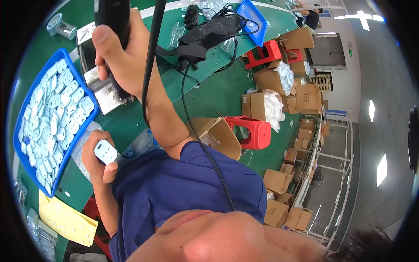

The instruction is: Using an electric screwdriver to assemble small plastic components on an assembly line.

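My left hand (92, 158) is closed on a small flat white plastic piece (106, 152), rounded at the corners and pierced with holes, held between thumb and fingers. My right hand (128, 65) is wrapped round a thick black handle (112, 21); its upper end runs out of the picture, so its kind cannot be told. Under that hand stands a metal fixture (107, 97), partly hidden. Beside both hands, a blue tray (75, 159) holds a heap of several similar pale pieces (52, 113).
A black strap (150, 61) and cable (192, 118) cross the view. Black strapped gear (214, 32) and another blue tray (253, 22) lie on the green table (209, 59). Yellow paper (65, 218) lies near the first tray. Red stools (255, 131) and cardboard boxes (253, 105) stand behind.
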A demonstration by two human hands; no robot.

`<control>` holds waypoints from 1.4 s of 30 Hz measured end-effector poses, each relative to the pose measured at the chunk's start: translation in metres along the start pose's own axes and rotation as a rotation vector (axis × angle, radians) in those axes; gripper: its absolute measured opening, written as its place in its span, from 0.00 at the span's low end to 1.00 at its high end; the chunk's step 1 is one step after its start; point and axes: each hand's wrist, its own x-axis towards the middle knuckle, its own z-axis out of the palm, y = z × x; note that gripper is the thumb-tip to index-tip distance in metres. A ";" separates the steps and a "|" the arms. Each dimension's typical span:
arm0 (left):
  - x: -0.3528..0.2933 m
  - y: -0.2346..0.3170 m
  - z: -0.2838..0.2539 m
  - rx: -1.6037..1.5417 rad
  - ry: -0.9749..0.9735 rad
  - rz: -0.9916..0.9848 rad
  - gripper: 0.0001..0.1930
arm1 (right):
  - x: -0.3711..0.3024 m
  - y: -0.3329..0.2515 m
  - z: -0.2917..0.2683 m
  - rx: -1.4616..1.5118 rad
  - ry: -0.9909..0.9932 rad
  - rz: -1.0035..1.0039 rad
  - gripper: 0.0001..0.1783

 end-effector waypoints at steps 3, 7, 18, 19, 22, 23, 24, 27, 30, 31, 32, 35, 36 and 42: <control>-0.014 -0.022 -0.009 0.026 0.000 0.070 0.36 | -0.027 0.017 0.004 0.230 -0.005 -0.145 0.41; -0.010 -0.019 -0.013 0.010 -0.035 0.208 0.35 | -0.063 0.003 -0.007 0.058 0.082 -0.231 0.49; -0.008 -0.020 -0.012 0.018 -0.012 0.319 0.34 | -0.085 0.048 -0.029 -0.092 0.125 -0.142 0.45; -0.008 -0.020 -0.012 0.013 -0.013 0.313 0.34 | -0.083 0.046 -0.029 -0.111 0.120 -0.134 0.45; -0.006 -0.018 -0.011 0.017 -0.019 0.313 0.34 | -0.081 0.027 -0.022 0.209 0.111 -0.260 0.49; -0.008 -0.019 -0.011 0.031 -0.021 0.305 0.33 | -0.076 0.014 -0.025 0.102 0.033 -0.401 0.45; -0.010 -0.020 -0.012 0.037 -0.019 0.295 0.34 | -0.072 -0.003 -0.024 0.171 -0.068 -0.507 0.46; -0.006 -0.020 -0.005 -0.014 0.000 0.304 0.34 | -0.043 -0.041 -0.016 0.033 0.112 -1.072 0.43; -0.009 -0.021 -0.004 -0.008 0.025 0.276 0.34 | 0.026 -0.031 -0.024 -0.155 0.505 -1.303 0.41; -0.009 -0.022 -0.007 0.000 0.035 0.277 0.34 | 0.040 -0.026 -0.011 -0.147 0.446 -1.133 0.41; -0.009 -0.022 -0.009 0.021 0.005 0.275 0.33 | 0.034 -0.025 -0.010 -0.207 0.452 -0.966 0.41; -0.009 -0.019 -0.012 0.057 -0.020 0.278 0.32 | -0.001 -0.040 -0.012 -0.118 0.504 -0.927 0.42; -0.005 -0.019 -0.009 0.058 -0.022 0.311 0.32 | -0.015 -0.048 -0.014 -0.063 0.415 -0.939 0.42; -0.010 -0.018 -0.011 0.090 -0.003 0.331 0.32 | -0.022 -0.032 0.010 -0.353 0.338 -0.556 0.49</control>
